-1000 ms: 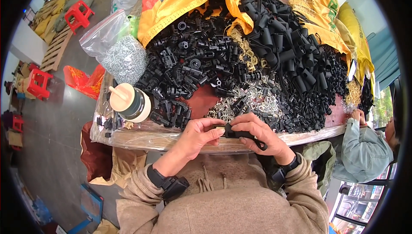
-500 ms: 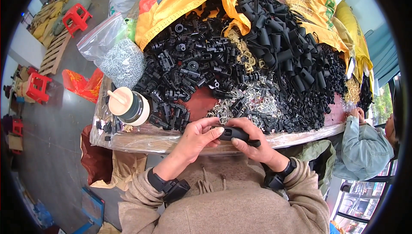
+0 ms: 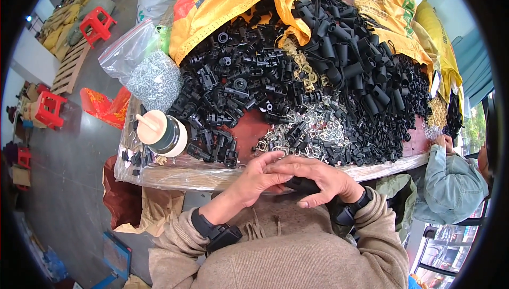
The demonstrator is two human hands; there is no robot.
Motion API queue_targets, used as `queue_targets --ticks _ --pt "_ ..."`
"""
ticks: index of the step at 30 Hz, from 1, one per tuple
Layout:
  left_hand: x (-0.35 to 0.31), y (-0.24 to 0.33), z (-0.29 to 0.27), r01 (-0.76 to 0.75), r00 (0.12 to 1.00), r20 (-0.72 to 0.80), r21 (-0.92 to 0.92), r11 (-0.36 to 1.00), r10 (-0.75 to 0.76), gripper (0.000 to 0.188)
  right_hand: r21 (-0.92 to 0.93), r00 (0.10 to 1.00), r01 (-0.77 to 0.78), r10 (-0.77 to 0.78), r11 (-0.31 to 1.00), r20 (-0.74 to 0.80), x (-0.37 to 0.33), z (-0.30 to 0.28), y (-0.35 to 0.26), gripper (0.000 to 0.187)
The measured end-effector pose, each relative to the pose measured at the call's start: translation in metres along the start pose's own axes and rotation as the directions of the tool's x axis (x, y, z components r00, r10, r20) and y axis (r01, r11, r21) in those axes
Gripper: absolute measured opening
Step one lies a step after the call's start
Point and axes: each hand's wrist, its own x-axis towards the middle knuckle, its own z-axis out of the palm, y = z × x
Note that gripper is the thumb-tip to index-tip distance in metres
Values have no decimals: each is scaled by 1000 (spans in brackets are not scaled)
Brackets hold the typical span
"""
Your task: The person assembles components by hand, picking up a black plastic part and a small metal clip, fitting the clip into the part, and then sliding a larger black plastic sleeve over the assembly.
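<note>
Black part [image 3: 303, 184], partly hidden, between hands [image 3: 255, 182]

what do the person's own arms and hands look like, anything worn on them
The left hand and right hand wear no gloves. The left sleeve and right sleeve are beige-brown knit, ending short of the wrists. A black strap with a boxy black device sits on each wrist: left device, right device. No cables show.
</note>
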Motion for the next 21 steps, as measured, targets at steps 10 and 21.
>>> queue_targets --ticks 10,21 --pt "-5 21 -15 -202 896 -184 642 740 405 62 -334 481 -735 107 591 -870 -119 -29 -27 22" --pt "-33 27 -38 7 660 54 997 -78 749 42 -34 17 -996 194 -84 -981 -293 -11 -40 23"
